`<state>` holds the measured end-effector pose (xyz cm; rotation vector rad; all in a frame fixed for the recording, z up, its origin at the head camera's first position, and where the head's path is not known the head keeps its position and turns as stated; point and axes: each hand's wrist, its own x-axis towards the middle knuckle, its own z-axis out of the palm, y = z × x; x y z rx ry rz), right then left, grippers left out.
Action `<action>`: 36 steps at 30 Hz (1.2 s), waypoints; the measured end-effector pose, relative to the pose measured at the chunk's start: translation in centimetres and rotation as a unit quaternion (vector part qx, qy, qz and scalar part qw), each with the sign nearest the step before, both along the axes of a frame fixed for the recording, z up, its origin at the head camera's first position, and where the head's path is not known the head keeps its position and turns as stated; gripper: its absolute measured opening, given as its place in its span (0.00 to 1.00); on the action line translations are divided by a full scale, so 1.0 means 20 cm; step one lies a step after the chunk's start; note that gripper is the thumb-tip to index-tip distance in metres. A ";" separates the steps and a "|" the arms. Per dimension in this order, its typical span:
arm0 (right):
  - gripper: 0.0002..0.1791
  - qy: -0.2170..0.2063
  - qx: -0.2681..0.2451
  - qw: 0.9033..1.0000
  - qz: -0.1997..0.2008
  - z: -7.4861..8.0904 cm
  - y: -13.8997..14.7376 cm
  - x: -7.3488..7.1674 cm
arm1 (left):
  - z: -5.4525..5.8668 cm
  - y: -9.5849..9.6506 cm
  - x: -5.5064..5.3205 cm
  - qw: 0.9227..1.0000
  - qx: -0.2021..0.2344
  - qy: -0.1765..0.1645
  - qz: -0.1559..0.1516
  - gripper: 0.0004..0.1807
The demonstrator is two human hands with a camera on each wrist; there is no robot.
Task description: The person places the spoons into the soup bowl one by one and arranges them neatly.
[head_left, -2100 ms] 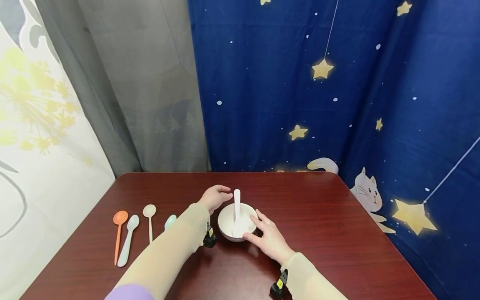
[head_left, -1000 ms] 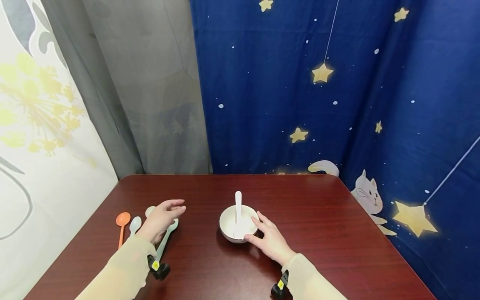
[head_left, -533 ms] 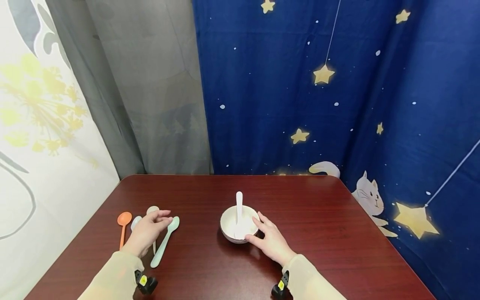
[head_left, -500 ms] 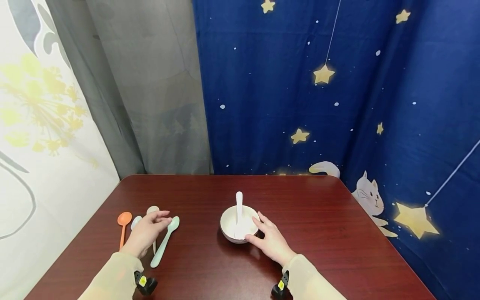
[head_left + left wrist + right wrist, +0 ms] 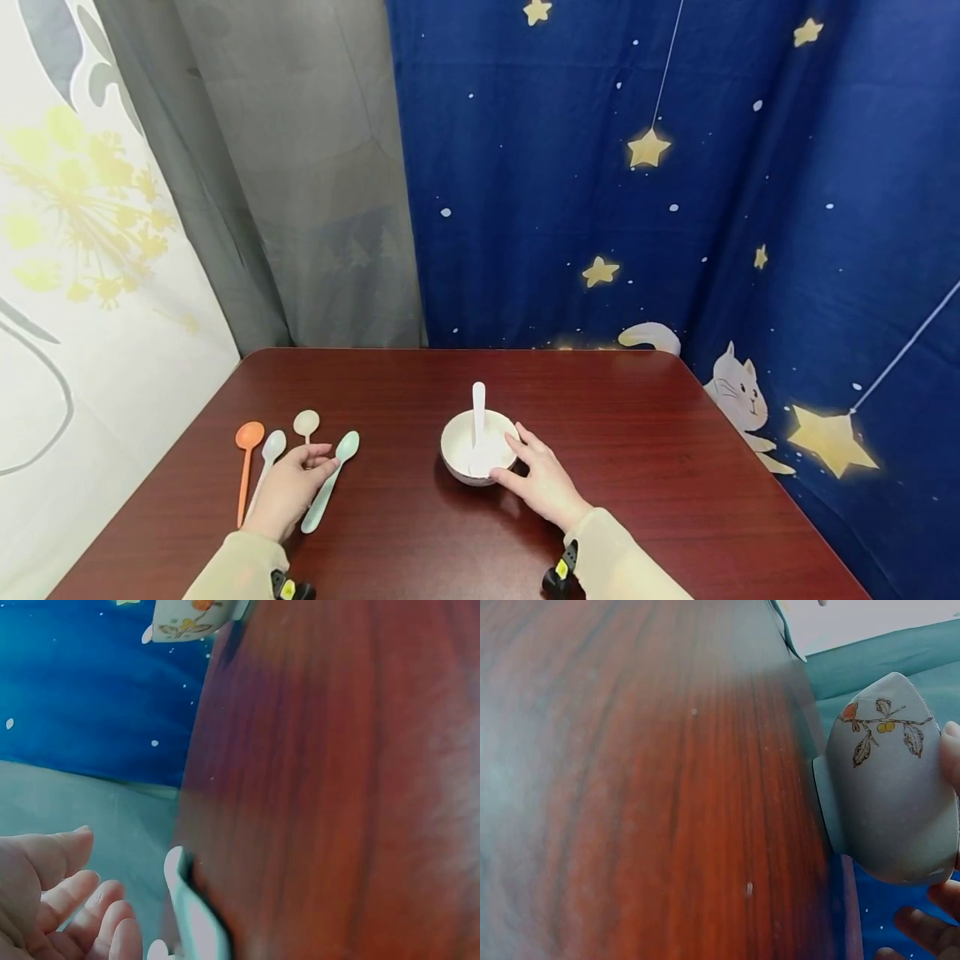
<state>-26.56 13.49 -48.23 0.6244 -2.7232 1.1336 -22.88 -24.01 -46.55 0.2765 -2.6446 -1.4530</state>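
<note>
My left hand (image 5: 288,490) hovers low over the spoons at the left, its fingers loosely bent and holding nothing in the left wrist view. Just right of it lies a mint-green spoon (image 5: 322,496); a cream spoon (image 5: 307,422) shows its round head beyond the fingers, its handle mostly hidden. My right hand (image 5: 546,483) grips the side of a white bowl (image 5: 457,454), thumb at the near rim and fingers around the right side. A white spoon (image 5: 478,412) stands in the bowl, leaning on its far rim. Painted leaves decorate the bowl's outside (image 5: 889,780).
An orange spoon (image 5: 246,467) and a pale blue-white spoon (image 5: 273,447) lie left of my left hand, the latter partly covered by it. The dark red wooden table (image 5: 390,542) ends at a back edge before grey and blue curtains (image 5: 525,208).
My left hand has gone from beside the bowl leftward to the spoons, then down and nearer me, uncovering the cream spoon's head. My right hand and the bowl have stayed put.
</note>
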 end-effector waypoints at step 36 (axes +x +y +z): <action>0.42 -0.004 -0.001 1.000 -0.002 -0.01 -0.01 -0.01 | -0.16 0.00 0.05 0.982 -0.187 0.021 0.021 0.18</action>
